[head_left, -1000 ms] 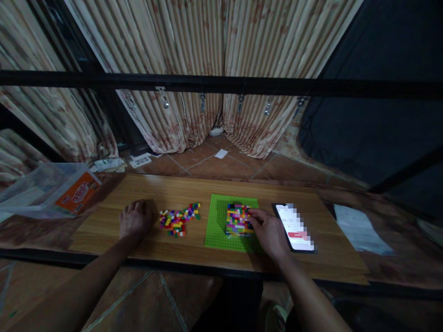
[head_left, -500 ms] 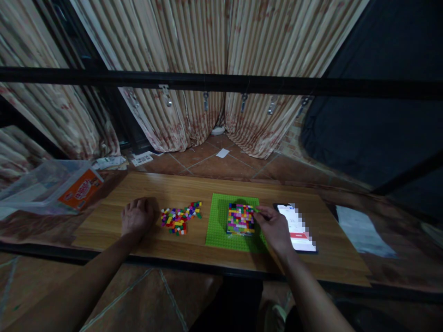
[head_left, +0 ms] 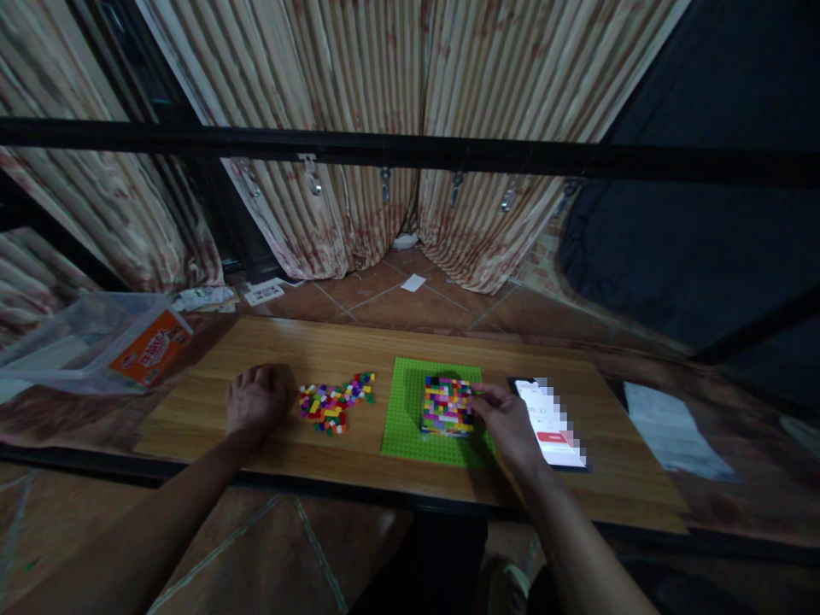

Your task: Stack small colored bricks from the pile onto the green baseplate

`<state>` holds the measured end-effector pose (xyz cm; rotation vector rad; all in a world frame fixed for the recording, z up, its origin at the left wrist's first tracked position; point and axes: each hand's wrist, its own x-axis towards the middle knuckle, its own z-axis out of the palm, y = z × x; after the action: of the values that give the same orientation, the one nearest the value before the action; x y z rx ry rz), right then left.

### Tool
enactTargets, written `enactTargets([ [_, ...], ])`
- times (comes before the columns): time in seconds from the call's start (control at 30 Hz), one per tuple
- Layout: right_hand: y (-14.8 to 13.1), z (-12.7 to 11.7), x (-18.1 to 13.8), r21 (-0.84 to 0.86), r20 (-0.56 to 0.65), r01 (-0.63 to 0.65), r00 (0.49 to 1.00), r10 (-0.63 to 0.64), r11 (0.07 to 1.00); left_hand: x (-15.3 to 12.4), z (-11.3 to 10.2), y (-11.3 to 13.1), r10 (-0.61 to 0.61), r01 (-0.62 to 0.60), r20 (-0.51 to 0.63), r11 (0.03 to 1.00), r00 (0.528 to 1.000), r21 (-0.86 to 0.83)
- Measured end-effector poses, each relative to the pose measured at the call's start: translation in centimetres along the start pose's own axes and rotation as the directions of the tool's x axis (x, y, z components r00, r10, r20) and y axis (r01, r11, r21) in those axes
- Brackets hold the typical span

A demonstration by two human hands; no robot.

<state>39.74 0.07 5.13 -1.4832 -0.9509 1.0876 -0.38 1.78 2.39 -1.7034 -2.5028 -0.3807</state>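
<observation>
A square block of many-coloured toy bricks (head_left: 445,405) stands on a green studded baseplate (head_left: 402,418) near the middle of the wooden table. At the block's right edge, my right hand (head_left: 507,424) has its thumb and forefinger in a pinch. Whatever is between those fingertips is too small to make out. My left hand (head_left: 254,400) rests palm down on the wood, fingers loosely spread and slightly bent, holding nothing. Just right of it lies a loose pile of small coloured bricks (head_left: 330,406), apart from the hand.
A phone (head_left: 551,424) with a lit screen lies right of the baseplate. Beyond the right end of the wooden table (head_left: 359,342) is a pale sheet (head_left: 676,427). On the left stands a clear plastic bin (head_left: 83,376) with an orange label. Curtains (head_left: 359,205) hang behind.
My right hand stays at the block's right edge, its fingertips shifted very slightly. The left hand keeps its place, and the view has moved a touch.
</observation>
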Motion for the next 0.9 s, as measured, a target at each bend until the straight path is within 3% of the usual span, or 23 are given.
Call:
enactTargets([
  [0.7,1.2,-0.2,0.1,-0.014,0.021,0.043,0.999,-0.042,0.999,0.1,0.4,-0.3,0.006,-0.006,-0.027,1.0,1.0,-0.006],
  [0.9,0.7,0.2,-1.0,-0.231,-0.024,0.278,0.956,-0.291,0.932,0.1,1.0,-0.5,-0.003,0.002,-0.055,1.0,0.998,-0.01],
])
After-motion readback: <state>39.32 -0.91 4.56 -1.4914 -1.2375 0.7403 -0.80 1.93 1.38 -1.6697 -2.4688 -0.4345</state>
